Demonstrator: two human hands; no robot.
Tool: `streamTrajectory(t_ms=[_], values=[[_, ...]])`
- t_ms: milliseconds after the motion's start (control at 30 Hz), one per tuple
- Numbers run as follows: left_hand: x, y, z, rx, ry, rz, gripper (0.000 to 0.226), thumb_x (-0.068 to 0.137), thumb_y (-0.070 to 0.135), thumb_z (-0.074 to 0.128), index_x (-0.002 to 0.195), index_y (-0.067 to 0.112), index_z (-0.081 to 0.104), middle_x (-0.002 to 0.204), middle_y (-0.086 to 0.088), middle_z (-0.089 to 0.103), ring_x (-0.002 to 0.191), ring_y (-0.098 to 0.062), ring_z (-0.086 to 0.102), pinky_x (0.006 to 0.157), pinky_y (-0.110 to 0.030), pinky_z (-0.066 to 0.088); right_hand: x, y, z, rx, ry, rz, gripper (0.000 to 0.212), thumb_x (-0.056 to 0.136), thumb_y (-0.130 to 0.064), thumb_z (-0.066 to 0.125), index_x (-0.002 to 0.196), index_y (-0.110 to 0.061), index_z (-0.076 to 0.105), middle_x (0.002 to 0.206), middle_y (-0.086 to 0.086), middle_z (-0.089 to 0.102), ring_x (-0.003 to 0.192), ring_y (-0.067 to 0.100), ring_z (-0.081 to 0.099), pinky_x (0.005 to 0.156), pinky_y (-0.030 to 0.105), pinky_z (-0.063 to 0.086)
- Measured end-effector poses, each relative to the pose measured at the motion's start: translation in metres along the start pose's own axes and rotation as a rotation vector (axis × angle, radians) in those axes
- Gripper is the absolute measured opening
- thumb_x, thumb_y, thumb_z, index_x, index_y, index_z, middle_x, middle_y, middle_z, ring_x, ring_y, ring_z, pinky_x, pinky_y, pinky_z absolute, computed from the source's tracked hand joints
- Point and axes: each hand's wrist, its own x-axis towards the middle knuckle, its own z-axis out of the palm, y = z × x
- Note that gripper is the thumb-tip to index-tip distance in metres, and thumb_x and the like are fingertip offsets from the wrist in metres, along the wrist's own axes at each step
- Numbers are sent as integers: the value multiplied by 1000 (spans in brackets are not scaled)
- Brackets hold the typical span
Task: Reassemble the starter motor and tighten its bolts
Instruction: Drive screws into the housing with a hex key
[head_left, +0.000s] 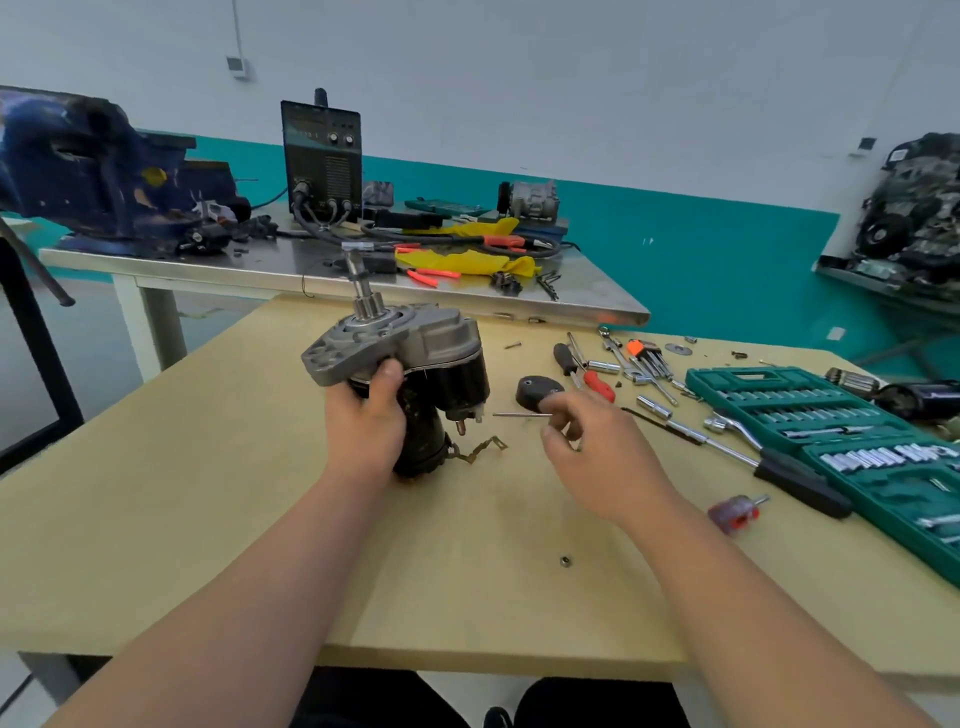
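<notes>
- The left hand (363, 426) grips the starter motor (436, 338) around its black body. The thumb presses just below the grey flange, and the other fingers wrap out of sight behind.
- The starter motor is held tilted above the wooden table (208, 493), at ten o'clock of the picture's middle. Its gear shaft points up toward twelve o'clock and its black tail end is down near the tabletop.
- The right hand (602, 452) is at three o'clock of the motor. Its fingers are curled in close, and thumb and forefinger pinch the right end of a long thin bolt (519, 414).
- The bolt lies level, with its free end pointing toward nine o'clock at the motor.
- A black end cap (532, 389) lies on the table just beyond the right fingertips, at twelve o'clock of the bolt.
- A green socket case (753, 370) lies open at three o'clock of the right hand. Rows of chrome sockets (872, 458) and bits sit in its moulded slots.
- A ratchet (800, 483) lies along the case's near edge, and a small nut (565, 561) lies at six o'clock of the right hand.
</notes>
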Motion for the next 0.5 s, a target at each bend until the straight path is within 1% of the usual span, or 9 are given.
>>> streamTrajectory(t_ms=[67, 133, 167, 233, 267, 300, 333, 400, 500], values=[[0, 1, -4, 15, 18, 4, 26, 99, 17, 51, 122, 26, 46, 106, 23, 55, 89, 15, 51, 71, 2, 36, 2, 23, -2, -48, -63, 110, 29, 94, -26, 57, 122, -28, 61, 98, -17, 55, 80, -5, 50, 68, 14, 40], [0, 5, -13, 18, 42, 20, 28, 97, 18, 52, 125, 20, 51, 106, 15, 60, 91, 9, 54, 72, -5, 39, 8, 35, -2, -49, -111, 172, 29, 95, -26, 56, 124, -27, 61, 102, -13, 60, 80, -2, 52, 65, 12, 37], [1, 8, -19, 26, 55, 42, 31, 94, 20, 54, 125, 17, 53, 104, 14, 62, 90, 8, 55, 72, -8, 39, 11, 36, -1, -53, -132, 187, 29, 95, -26, 56, 124, -27, 61, 106, -10, 62, 83, 0, 53, 65, 13, 37], [5, 17, -29, 5, 114, 71, 35, 84, 30, 53, 117, 17, 56, 96, 17, 61, 84, 9, 56, 70, -10, 41, 19, 32, 2, -71, -177, 177, 28, 95, -26, 56, 123, -27, 62, 112, -7, 64, 90, 7, 56, 72, 19, 44], [9, 22, -35, -30, 177, 63, 37, 78, 35, 50, 110, 18, 56, 93, 17, 60, 81, 8, 56, 71, -12, 42, 25, 26, 6, -71, -192, 161, 27, 95, -27, 55, 121, -27, 63, 112, -7, 64, 93, 10, 58, 77, 24, 48], [14, 25, -40, -83, 244, 35, 38, 74, 39, 48, 105, 18, 55, 91, 15, 59, 81, 5, 55, 73, -16, 44, 30, 20, 9, -82, -201, 145, 25, 94, -27, 55, 118, -28, 64, 109, -7, 64, 94, 12, 59, 80, 28, 51], [20, 27, -46, -143, 306, -3, 38, 73, 42, 46, 102, 19, 54, 92, 11, 60, 84, -3, 56, 77, -21, 46, 38, 14, 12, -109, -204, 126, 23, 93, -28, 54, 114, -28, 65, 105, -6, 64, 92, 14, 60, 81, 32, 53], [30, 26, -59, -232, 380, -72, 46, 74, 46, 44, 107, 18, 57, 100, 5, 62, 92, -11, 57, 85, -30, 46, 58, 12, 14, -201, -174, 144, 22, 92, -27, 53, 108, -27, 67, 98, -3, 65, 88, 19, 60, 78, 34, 52], [36, 25, -75, -146, 402, -62, 69, 68, 51, 44, 123, 10, 54, 106, 2, 59, 96, -13, 55, 88, -32, 43, 86, 37, 0, -387, -102, 318, 22, 93, -18, 49, 107, -14, 66, 88, 5, 64, 81, 25, 57, 70, 32, 48]])
